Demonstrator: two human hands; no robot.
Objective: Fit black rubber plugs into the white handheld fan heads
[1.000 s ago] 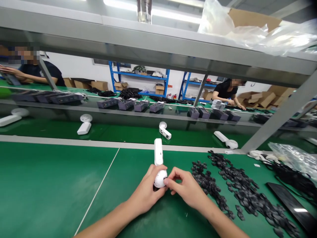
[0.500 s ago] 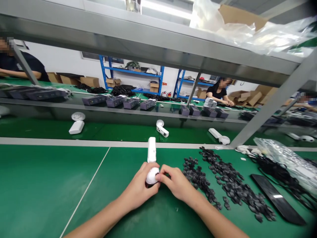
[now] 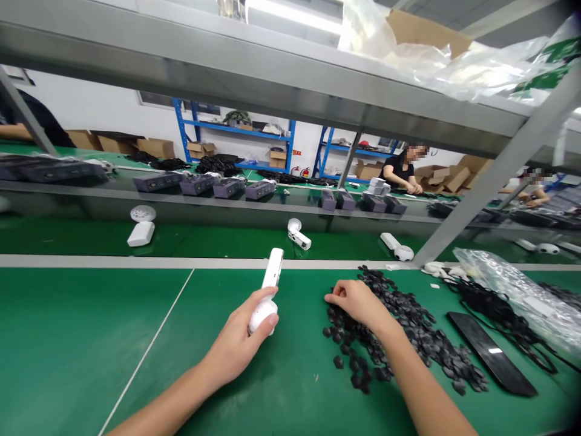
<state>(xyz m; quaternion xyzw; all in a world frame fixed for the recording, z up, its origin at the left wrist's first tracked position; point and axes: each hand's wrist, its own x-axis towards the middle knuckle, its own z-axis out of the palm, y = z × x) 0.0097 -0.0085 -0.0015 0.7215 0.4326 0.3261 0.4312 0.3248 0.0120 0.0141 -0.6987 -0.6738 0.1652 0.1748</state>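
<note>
My left hand (image 3: 242,330) is wrapped round the ball-shaped head of a white device (image 3: 273,269), thumb across the front. The device's long box-shaped arm points away from me, tilted slightly right. To the right, my right hand (image 3: 356,301) is over the upper left of a spread of small black pieces (image 3: 417,330), which look like caps or plugs. Its thumb and fingertips are pinched together; whether a piece is between them is too small to make out. Several loose black pieces lie below that hand.
Beyond the table's pale edge, more white devices (image 3: 298,235) lie on a green conveyor. Dark grey boxes (image 3: 261,189) line a ledge behind it. A slanted metal post (image 3: 494,175) stands at right, near a black flat panel (image 3: 492,353), black cables (image 3: 494,312) and a plastic bag (image 3: 512,290). Co-workers sit beyond.
My right hand has left the white device's head and moved right to the black pieces, some now spread toward me. My left hand has shifted slightly left, tilting the device.
</note>
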